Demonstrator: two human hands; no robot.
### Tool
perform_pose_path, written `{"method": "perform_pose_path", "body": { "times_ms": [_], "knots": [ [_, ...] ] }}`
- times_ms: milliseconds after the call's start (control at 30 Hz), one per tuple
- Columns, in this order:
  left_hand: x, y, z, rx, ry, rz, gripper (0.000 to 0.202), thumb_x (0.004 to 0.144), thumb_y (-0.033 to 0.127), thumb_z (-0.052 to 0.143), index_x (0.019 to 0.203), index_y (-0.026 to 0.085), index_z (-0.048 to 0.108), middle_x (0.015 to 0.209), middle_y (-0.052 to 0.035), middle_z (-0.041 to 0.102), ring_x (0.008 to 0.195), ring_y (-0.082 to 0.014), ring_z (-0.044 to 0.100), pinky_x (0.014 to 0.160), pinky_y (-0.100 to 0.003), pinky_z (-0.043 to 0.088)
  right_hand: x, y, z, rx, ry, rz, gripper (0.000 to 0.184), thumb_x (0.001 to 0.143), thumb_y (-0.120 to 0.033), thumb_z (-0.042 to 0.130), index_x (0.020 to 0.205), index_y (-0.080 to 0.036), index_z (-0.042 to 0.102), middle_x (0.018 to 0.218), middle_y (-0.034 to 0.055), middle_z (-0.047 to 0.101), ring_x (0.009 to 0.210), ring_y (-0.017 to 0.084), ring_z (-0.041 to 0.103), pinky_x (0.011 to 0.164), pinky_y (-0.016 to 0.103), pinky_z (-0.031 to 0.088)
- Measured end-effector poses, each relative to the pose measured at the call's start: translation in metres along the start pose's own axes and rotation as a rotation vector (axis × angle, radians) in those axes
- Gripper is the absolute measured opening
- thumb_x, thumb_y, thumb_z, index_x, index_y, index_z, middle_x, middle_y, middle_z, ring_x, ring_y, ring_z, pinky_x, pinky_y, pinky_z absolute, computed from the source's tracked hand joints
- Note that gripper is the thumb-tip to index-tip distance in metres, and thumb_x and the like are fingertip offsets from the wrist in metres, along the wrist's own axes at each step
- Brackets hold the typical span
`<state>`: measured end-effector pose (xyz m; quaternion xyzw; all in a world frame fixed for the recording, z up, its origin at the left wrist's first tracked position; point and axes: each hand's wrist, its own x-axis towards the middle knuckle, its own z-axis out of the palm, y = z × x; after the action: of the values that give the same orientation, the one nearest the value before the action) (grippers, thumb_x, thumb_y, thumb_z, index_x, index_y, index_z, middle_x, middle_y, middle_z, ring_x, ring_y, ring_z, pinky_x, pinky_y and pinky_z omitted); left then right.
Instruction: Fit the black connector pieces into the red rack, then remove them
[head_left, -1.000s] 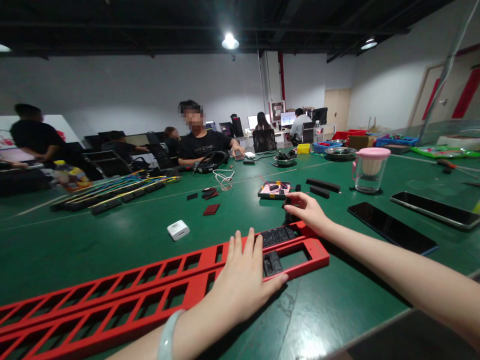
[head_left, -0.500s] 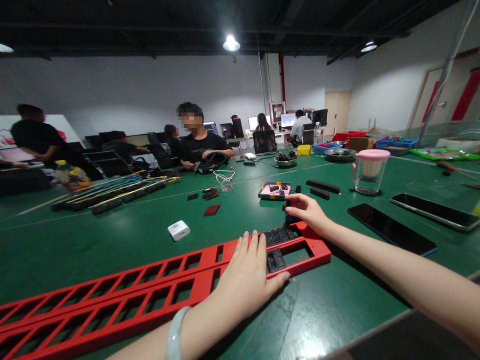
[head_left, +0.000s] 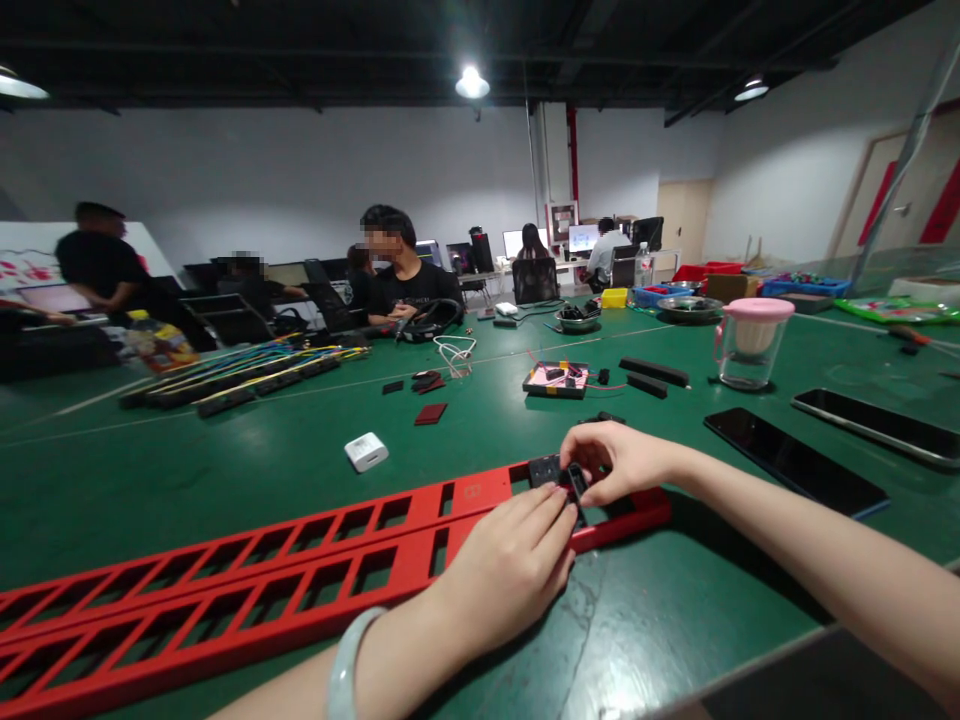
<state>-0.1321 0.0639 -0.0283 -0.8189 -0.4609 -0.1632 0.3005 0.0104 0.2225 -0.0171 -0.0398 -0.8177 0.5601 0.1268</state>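
Note:
A long red slotted frame lies on the green table, running from the lower left to the centre. Black socket modules sit in its right end. My left hand rests on the frame, fingers bent, fingertips touching a small black module. My right hand comes in from the right and pinches that same module with curled fingers over the frame's end.
A white adapter lies behind the frame. Two dark flat panels and a clear jug with pink lid stand at right. A small parts tray, black strips and cable-strewn bars lie farther back. Several people sit beyond.
My right hand drew back from the black parts behind the frame to its right end, now pinching a module. My left hand curled its flat fingers toward the same spot.

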Motion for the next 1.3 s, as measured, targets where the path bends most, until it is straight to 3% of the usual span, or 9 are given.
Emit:
{"method": "perform_pose_path", "body": {
  "times_ms": [400,867,1167,1300],
  "knots": [
    [-0.0004,0.0000,0.0022,-0.050,0.017,-0.014,0.029,0.078,0.023,0.049,0.104,0.014,0.058,0.101,-0.0055,0.062,0.099,-0.0147,0.056,0.090,-0.028,0.049,-0.0034,0.0045,-0.0032,-0.170,-0.053,0.007,0.048,0.054,-0.034,0.075,0.089,-0.013,0.050,0.071,-0.0024,0.050,0.059,0.006,0.046,0.051,0.017,0.038],
    [0.0003,0.0002,0.0013,-0.058,-0.009,-0.016,0.028,0.078,0.023,0.049,0.104,0.014,0.057,0.102,-0.0044,0.061,0.099,-0.0139,0.055,0.091,-0.027,0.048,-0.0032,0.0022,-0.0007,-0.116,-0.094,0.005,0.047,0.054,-0.028,0.075,0.089,-0.014,0.046,0.072,-0.0030,0.048,0.060,0.006,0.045,0.052,0.017,0.037],
    [0.0003,0.0010,0.0033,-0.043,0.009,-0.022,0.027,0.077,0.024,0.051,0.100,0.013,0.057,0.099,-0.0048,0.061,0.097,-0.0147,0.056,0.088,-0.028,0.049,-0.0029,0.0026,-0.0007,-0.232,-0.095,-0.013,0.047,0.054,-0.032,0.075,0.087,-0.014,0.046,0.069,-0.0034,0.048,0.060,0.006,0.044,0.050,0.017,0.037],
    [0.0011,-0.0005,-0.0005,-0.047,-0.017,-0.010,0.033,0.077,0.025,0.051,0.108,0.015,0.053,0.106,-0.0065,0.058,0.096,-0.0157,0.056,0.082,-0.029,0.051,-0.0030,-0.0006,-0.0022,-0.340,-0.116,-0.058,0.043,0.057,-0.031,0.074,0.086,-0.015,0.047,0.070,-0.0032,0.048,0.061,0.007,0.045,0.050,0.017,0.037]
  ]
}}
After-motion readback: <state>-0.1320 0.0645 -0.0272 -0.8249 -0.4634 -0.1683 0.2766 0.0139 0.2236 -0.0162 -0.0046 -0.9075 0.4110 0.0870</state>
